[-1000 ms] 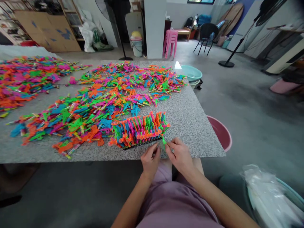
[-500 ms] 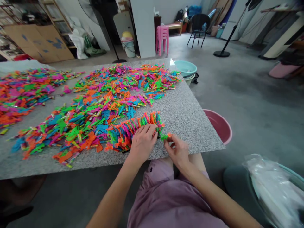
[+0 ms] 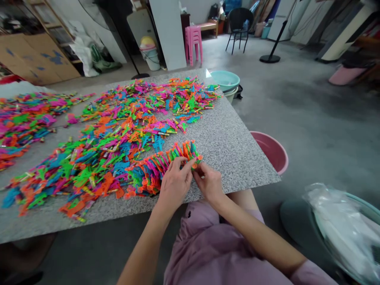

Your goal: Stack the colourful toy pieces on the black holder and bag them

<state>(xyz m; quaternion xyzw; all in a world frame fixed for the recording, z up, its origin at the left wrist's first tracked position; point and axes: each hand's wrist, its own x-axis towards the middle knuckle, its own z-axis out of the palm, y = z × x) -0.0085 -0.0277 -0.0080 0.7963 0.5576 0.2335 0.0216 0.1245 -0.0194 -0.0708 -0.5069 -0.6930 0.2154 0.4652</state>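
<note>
Row of tightly packed plastic pieces: one, near side of table; loose pile to its left and far side. Left hand: bent over row's right part; grip cannot be told. Right hand: apparently pinching green piece at row's right end. Step, as judged: adding that piece; next move calls for straight seating. Change from half a second ago: green piece, then apart, now at row.

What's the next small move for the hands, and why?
Probably nudge the orange-tipped piece into line with the row of pieces, right hand pushing while the left hand steadies: both hands are at the row's right end, fingers close about that piece. Its seating is hidden.
</note>
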